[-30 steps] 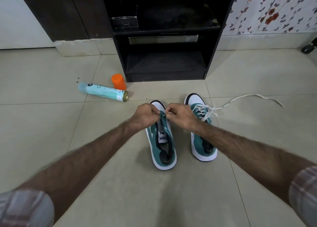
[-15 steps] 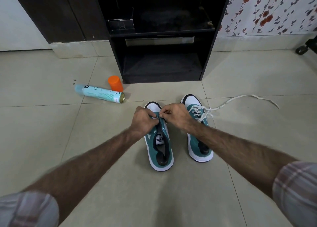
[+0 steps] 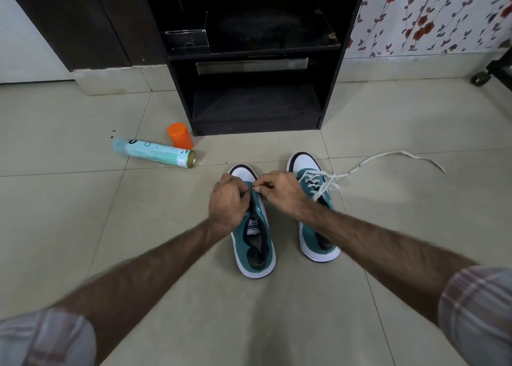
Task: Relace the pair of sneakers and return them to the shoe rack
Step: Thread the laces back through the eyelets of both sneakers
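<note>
The left sneaker stands on the tiled floor before the dark shoe rack, just beside the right sneaker (whose white lace trails loose across the tiles). Both hands meet over its front: the left hand has its fingers curled at the eyelets, the right hand pinches something small there.

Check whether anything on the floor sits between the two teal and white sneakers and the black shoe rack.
Nothing visible does. The tiled floor between the teal and white sneakers and the black shoe rack is bare; the orange cap and light blue spray can lie off to the left.
</note>
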